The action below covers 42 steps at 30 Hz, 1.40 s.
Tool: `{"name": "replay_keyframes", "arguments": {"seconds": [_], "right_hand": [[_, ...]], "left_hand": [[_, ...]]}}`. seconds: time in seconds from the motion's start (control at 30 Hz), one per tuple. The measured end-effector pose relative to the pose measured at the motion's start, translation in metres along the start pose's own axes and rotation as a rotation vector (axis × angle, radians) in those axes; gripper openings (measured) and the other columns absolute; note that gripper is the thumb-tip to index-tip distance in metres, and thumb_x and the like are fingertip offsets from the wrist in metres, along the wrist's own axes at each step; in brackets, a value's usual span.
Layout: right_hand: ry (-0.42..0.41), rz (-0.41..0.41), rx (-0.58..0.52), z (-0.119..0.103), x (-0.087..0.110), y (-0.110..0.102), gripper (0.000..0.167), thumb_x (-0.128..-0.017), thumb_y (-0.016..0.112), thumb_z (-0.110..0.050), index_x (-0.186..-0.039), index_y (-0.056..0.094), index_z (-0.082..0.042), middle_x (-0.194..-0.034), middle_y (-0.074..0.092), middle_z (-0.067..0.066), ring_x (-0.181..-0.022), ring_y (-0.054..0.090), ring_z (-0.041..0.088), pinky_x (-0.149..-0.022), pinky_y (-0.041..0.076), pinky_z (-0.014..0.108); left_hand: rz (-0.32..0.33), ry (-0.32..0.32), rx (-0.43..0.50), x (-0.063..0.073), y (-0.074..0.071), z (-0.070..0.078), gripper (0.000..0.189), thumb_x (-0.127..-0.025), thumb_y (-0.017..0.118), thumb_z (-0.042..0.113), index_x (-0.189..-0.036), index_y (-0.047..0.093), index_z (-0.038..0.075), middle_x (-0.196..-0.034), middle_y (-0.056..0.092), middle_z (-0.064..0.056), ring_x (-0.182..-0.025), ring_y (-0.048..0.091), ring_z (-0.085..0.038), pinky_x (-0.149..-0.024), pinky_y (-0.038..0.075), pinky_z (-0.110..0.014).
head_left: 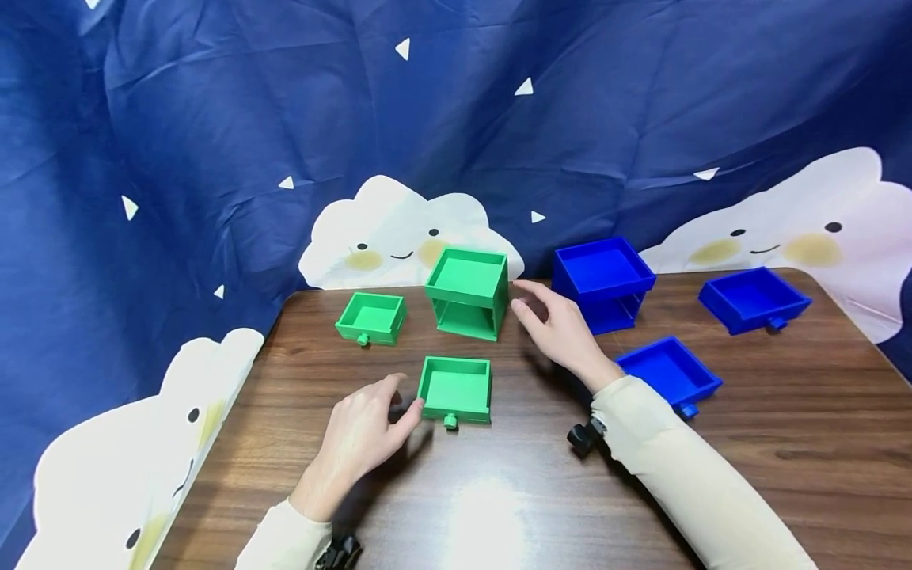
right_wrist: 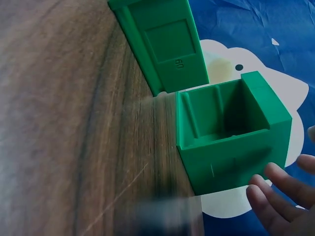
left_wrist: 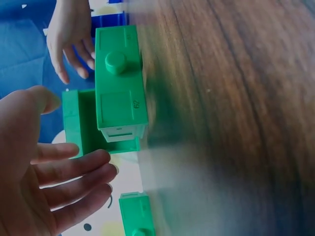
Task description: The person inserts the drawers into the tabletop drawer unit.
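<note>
A green box frame (head_left: 466,289) with a shallow tray-like top and an open front stands at the back of the table. In front of it lies a green drawer (head_left: 456,388), its round knob facing me. My left hand (head_left: 363,423) hovers at this drawer's left side, fingers loosely bent, thumb close to its edge; contact is unclear. My right hand (head_left: 563,328) is at the right side of the green frame, its fingers apart and relaxed. The right wrist view shows those fingertips near the frame's side wall (right_wrist: 236,167). Neither hand holds anything.
A second green drawer (head_left: 370,317) sits left of the frame. To the right stand a blue box frame (head_left: 602,269) and two blue drawers, one farther right (head_left: 755,299) and one partly behind the right forearm (head_left: 670,370). A blue cloud-print cloth (head_left: 456,119) hangs behind the wooden table (head_left: 285,475).
</note>
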State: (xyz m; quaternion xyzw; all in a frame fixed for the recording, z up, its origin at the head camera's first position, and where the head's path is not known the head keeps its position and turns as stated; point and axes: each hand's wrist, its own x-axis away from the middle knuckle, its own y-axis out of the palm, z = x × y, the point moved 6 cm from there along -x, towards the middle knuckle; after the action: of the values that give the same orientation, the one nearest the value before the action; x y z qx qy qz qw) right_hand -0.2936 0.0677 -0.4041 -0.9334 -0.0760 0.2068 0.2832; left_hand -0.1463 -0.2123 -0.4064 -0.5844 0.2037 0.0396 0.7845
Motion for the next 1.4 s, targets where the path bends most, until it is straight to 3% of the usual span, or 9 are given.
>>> {"name": "replay_keyframes", "arguments": {"seconds": [0.17,0.27,0.5,0.83,1.03,1.4], "right_hand": [[-0.033,0.018,-0.020,-0.001,-0.013,0.008,0.045,-0.110,0.062,-0.024,-0.151,0.060,-0.006,-0.122,0.073,0.018,-0.109,0.070,0.033,-0.099,0.058,0.052],[-0.042,0.017,-0.034,0.000,-0.020,0.012,0.046,-0.110,0.061,-0.025,-0.152,0.058,-0.005,-0.124,0.072,0.019,-0.110,0.070,0.034,-0.100,0.058,0.051],[-0.060,0.030,-0.061,0.004,-0.031,0.018,0.044,-0.110,0.062,-0.025,-0.151,0.062,-0.008,-0.117,0.069,0.016,-0.105,0.068,0.031,-0.097,0.057,0.049],[-0.002,0.058,-0.115,0.008,-0.043,0.024,0.046,-0.109,0.062,-0.027,-0.151,0.062,-0.009,-0.113,0.064,0.017,-0.103,0.065,0.031,-0.094,0.053,0.041],[0.009,0.072,-0.106,0.008,-0.047,0.029,0.046,-0.109,0.064,-0.028,-0.151,0.062,-0.010,-0.116,0.061,0.017,-0.108,0.065,0.032,-0.100,0.055,0.045],[0.047,0.080,-0.118,0.010,-0.047,0.036,0.044,-0.108,0.065,-0.030,-0.148,0.065,-0.010,-0.122,0.058,0.019,-0.110,0.062,0.031,-0.100,0.054,0.045]], "left_hand": [[-0.052,-0.045,0.039,0.002,0.002,-0.001,0.036,-0.095,0.075,0.036,-0.120,0.074,0.009,-0.081,0.073,0.004,-0.071,0.070,-0.020,-0.062,0.056,-0.042],[-0.073,-0.048,0.045,0.005,0.004,0.001,0.030,-0.095,0.075,0.036,-0.112,0.074,0.011,-0.077,0.069,0.005,-0.067,0.066,-0.017,-0.060,0.053,-0.039],[-0.057,-0.034,0.058,0.009,0.004,0.006,0.021,-0.094,0.077,0.035,-0.100,0.075,0.015,-0.069,0.062,0.013,-0.061,0.059,-0.008,-0.057,0.048,-0.031],[-0.149,-0.040,0.094,0.011,0.015,0.012,0.021,-0.097,0.073,0.038,-0.095,0.080,0.019,-0.065,0.058,0.020,-0.061,0.056,-0.003,-0.057,0.047,-0.027],[-0.187,-0.054,0.141,0.010,0.022,0.014,0.024,-0.098,0.071,0.040,-0.095,0.082,0.019,-0.064,0.061,0.020,-0.062,0.060,-0.003,-0.057,0.048,-0.028],[-0.275,-0.108,0.225,0.009,0.035,0.018,0.025,-0.099,0.071,0.041,-0.091,0.083,0.020,-0.060,0.058,0.019,-0.058,0.055,-0.001,-0.053,0.043,-0.026]]}}
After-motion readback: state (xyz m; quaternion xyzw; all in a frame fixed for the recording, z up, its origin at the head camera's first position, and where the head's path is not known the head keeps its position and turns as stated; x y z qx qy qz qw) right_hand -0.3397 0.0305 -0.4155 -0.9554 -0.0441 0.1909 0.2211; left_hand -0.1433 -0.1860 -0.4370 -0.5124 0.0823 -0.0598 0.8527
